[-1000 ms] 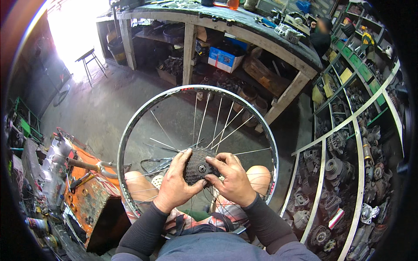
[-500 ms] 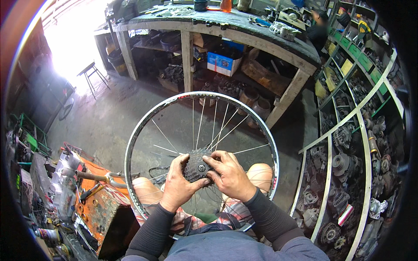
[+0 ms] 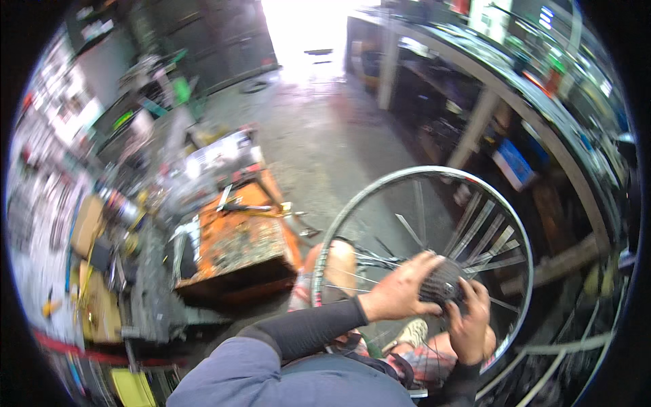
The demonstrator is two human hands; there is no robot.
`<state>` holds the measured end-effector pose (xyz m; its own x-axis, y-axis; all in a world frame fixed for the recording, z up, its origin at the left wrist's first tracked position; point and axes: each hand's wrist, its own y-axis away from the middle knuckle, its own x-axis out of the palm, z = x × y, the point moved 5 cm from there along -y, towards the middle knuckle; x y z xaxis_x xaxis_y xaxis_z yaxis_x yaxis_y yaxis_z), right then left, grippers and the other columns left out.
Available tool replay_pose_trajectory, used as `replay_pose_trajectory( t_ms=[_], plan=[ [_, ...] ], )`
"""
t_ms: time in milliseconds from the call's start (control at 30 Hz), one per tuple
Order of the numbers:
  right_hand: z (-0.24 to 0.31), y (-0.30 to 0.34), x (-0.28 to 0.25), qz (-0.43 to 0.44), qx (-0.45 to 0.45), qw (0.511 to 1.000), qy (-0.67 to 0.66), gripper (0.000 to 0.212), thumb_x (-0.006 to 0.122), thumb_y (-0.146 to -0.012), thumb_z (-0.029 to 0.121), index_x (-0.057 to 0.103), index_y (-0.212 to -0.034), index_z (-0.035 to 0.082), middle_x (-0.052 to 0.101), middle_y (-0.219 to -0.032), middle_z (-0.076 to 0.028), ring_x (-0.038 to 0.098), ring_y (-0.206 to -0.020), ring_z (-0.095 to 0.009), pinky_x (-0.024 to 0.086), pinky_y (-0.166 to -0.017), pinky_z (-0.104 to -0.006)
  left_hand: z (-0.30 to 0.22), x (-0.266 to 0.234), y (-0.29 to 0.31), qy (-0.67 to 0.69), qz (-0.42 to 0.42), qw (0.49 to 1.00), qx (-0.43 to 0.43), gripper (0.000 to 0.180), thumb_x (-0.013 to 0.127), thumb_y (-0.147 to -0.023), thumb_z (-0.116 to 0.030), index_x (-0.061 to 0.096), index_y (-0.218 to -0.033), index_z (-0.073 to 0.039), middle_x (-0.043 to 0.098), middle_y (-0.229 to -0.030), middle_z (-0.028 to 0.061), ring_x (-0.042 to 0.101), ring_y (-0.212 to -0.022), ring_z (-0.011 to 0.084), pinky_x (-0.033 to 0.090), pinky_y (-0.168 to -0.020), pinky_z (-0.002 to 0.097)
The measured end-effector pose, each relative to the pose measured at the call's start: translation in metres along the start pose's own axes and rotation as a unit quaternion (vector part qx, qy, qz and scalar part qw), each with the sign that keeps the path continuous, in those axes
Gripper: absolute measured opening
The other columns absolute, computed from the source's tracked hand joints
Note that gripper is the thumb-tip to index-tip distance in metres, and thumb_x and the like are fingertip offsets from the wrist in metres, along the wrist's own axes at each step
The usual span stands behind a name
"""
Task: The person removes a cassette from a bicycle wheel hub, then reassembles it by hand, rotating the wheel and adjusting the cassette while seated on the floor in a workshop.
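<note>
Bench-side wheel work, viewed from above. The view has swung leftward over the last half second: the desk [image 3: 502,83], formerly across the far side, now runs down the far right, and the orange box [image 3: 237,244], formerly at the near left edge, stands further into the scene, tools [image 3: 247,209] on its top. The wheel [image 3: 420,169] accordingly appears right of centre, above the person's legs. Left hand [image 3: 400,288] and right hand [image 3: 468,322] remain at its middle, the left at the left side of the cassette [image 3: 439,279], the right at its right and near side. Each grip is closed on the cassette's edge; blur hides the exact finger contact. The cassette sits at the wheel's hub; whether it is loose cannot be told. The work itself appears no further advanced; chiefly the viewpoint differs.
</note>
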<state>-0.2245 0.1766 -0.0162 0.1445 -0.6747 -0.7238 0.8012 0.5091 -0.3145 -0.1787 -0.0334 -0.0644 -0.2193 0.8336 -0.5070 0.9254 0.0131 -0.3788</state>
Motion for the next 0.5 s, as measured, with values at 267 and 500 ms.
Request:
replay_pose_trajectory(
  t_ms=[267,500],
  plan=[
    [-0.003,0.013,-0.021,0.052,-0.021,0.998,-0.029,0.056,0.082,-0.102,0.016,0.068,-0.155,0.003,0.064,-0.155,-0.016,0.066,-0.136,-0.031,0.055,-0.105,-0.0412,0.011,-0.146,0.108,-0.031,-0.279,0.960,0.003,0.066,0.097,-0.094,-0.020,0.068,-0.150,-0.002,0.077,-0.140,0.0173,0.075,-0.130,0.0308,0.059,-0.113,0.0446],
    [0.014,-0.003,-0.026,0.051,-0.105,0.993,-0.004,0.047,0.078,-0.106,0.005,0.068,-0.152,-0.002,0.066,-0.152,-0.025,0.069,-0.135,-0.044,0.059,-0.109,-0.0470,0.096,-0.239,0.228,-0.069,-0.494,0.834,-0.237,0.042,0.082,-0.103,-0.007,0.070,-0.143,-0.001,0.079,-0.127,0.0117,0.076,-0.117,0.0200,0.062,-0.105,0.0366]
  ],
)
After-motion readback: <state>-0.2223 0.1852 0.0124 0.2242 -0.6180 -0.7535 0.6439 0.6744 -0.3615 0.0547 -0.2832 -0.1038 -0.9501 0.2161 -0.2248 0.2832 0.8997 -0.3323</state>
